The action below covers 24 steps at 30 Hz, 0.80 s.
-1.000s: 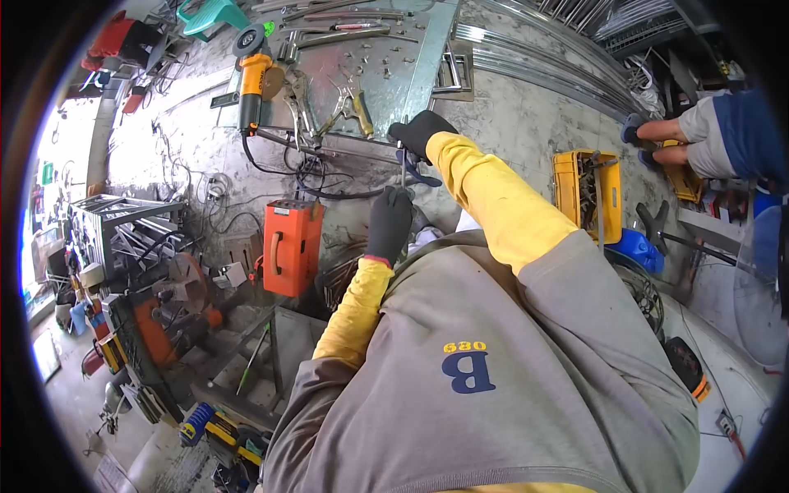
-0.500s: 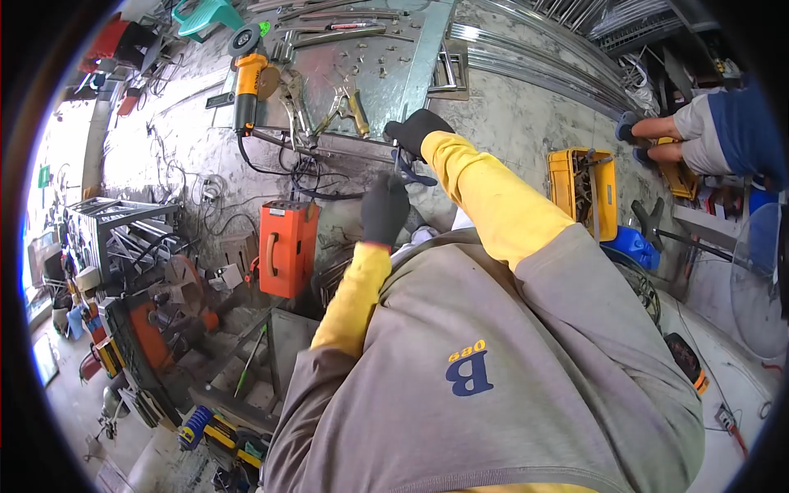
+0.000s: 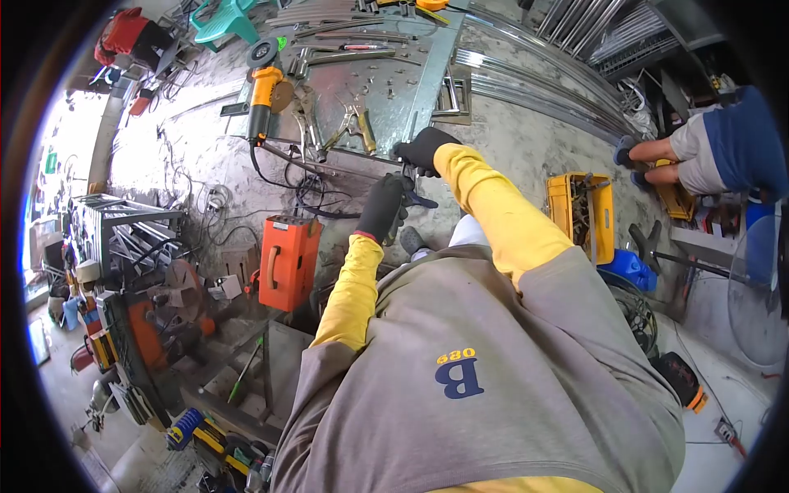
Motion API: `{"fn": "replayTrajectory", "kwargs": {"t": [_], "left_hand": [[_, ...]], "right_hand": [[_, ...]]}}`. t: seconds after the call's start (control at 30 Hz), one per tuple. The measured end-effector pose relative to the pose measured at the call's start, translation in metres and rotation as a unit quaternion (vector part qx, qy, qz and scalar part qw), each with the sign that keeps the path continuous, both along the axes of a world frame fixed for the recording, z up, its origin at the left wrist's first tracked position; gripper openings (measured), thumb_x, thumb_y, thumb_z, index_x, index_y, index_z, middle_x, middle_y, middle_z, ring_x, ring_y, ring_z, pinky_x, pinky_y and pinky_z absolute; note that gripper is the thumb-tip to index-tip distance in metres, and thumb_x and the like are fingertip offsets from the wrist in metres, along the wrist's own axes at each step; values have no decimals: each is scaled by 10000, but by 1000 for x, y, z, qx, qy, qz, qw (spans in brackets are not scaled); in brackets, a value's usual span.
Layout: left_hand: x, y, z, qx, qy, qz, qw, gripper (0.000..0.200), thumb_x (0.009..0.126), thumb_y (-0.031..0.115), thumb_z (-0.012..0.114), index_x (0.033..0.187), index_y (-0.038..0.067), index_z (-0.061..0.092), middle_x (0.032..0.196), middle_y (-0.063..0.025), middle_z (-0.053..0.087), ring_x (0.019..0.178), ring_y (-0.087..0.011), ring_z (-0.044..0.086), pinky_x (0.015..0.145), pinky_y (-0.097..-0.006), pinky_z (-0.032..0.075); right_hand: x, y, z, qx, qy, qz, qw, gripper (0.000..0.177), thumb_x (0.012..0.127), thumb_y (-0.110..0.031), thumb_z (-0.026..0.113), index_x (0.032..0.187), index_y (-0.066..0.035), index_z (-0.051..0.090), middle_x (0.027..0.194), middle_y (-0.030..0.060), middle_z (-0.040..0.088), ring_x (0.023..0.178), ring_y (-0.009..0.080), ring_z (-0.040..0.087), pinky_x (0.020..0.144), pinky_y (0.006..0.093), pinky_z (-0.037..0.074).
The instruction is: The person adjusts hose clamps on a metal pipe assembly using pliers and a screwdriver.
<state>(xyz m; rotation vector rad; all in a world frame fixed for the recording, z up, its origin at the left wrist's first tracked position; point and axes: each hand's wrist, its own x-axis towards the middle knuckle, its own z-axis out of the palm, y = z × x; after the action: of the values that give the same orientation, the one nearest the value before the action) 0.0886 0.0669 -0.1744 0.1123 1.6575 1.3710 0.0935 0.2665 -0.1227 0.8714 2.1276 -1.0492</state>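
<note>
My left hand point(image 3: 383, 204), in a black glove, is closed just short of the near edge of a metal-topped table point(image 3: 362, 86). My right hand point(image 3: 426, 152), also black-gloved, is closed at the table's near corner. A small shiny metal piece point(image 3: 408, 168) shows between the two hands; its kind is too small to tell. The fingers largely hide what each hand grips. On the tabletop to the left are locking pliers point(image 3: 307, 123), a clamp with a yellowish handle point(image 3: 362, 131) and a yellow angle grinder point(image 3: 265, 94).
An orange machine box point(image 3: 289, 263) stands on the floor left of me, near black cables point(image 3: 316, 197). To the right are a yellow crate point(image 3: 604, 218) and a blue container point(image 3: 629, 267). Long metal tubes point(image 3: 534, 86) lie beyond. Another person point(image 3: 740, 140) stands at far right.
The view has shifted slightly, so the table sits lower in it. My left hand has come closer to the table edge and my right hand, turning its fingers toward it.
</note>
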Motion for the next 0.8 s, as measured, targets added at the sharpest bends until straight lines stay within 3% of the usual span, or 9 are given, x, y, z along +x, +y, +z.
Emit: {"fn": "replayTrajectory", "kwargs": {"t": [0.1,0.17,0.33,0.4,0.53,0.57,0.6,0.67,0.8], "left_hand": [[5,-8,1,-23,29,22,999,240,993,253,516,1057,65,652,757,-63,627,480,-174,566,439,-349,467],[15,-16,4,-34,40,14,999,270,1042,280,519,1132,61,648,808,-74,656,532,-155,588,478,-320,487],[38,-36,-40,-46,115,-1,992,275,1037,263,527,1131,36,651,833,-141,695,572,-256,645,520,-390,510],[28,-24,-69,-95,520,-13,849,265,1026,265,543,1121,43,650,887,-217,716,732,-409,702,639,-512,535],[20,7,-18,-249,491,-76,831,255,1006,321,580,1018,75,645,952,-220,728,910,-476,701,779,-595,527],[23,7,-4,-258,476,-86,837,199,997,250,580,1007,63,650,915,-205,717,912,-455,698,831,-566,540],[26,-5,-22,-256,475,-90,837,199,997,250,580,1007,63,650,915,-205,717,912,-455,698,831,-566,540],[30,-32,-54,-62,469,-128,871,156,987,168,562,1011,51,663,864,-197,689,932,-424,686,904,-521,541],[44,-42,-82,-44,465,-75,881,206,997,169,541,1027,20,680,894,-218,694,952,-431,680,931,-504,536]], "right_hand": [[-3,-10,-4,60,27,-15,998,635,899,-611,649,1078,-22,805,1026,201,795,968,355,777,923,436,582],[-5,-13,-9,92,80,-7,992,612,925,-600,641,780,-22,778,701,119,733,606,255,694,678,411,567],[-6,-11,-7,74,84,5,994,590,923,-579,636,792,-25,789,725,121,745,602,267,690,676,411,567],[-6,-13,-9,76,69,-13,995,586,928,-569,635,794,-19,787,726,120,747,590,264,684,662,409,564],[-7,-10,-7,17,55,-35,998,595,930,-567,647,795,-1,771,708,113,734,582,256,681,652,404,567],[-7,-9,-1,10,17,-41,999,575,885,-552,661,1037,-17,806,1021,207,790,991,382,764,924,447,578],[-5,-11,0,10,15,-46,999,575,885,-552,661,1037,-17,806,1021,207,790,991,382,764,924,447,578],[-3,-12,2,40,35,-59,997,574,885,-562,662,1044,-30,809,1041,215,787,1006,385,761,934,454,575],[-6,-11,-10,65,45,-31,996,569,876,-563,671,1087,-53,811,1094,223,779,1068,393,749,971,451,568]]}}
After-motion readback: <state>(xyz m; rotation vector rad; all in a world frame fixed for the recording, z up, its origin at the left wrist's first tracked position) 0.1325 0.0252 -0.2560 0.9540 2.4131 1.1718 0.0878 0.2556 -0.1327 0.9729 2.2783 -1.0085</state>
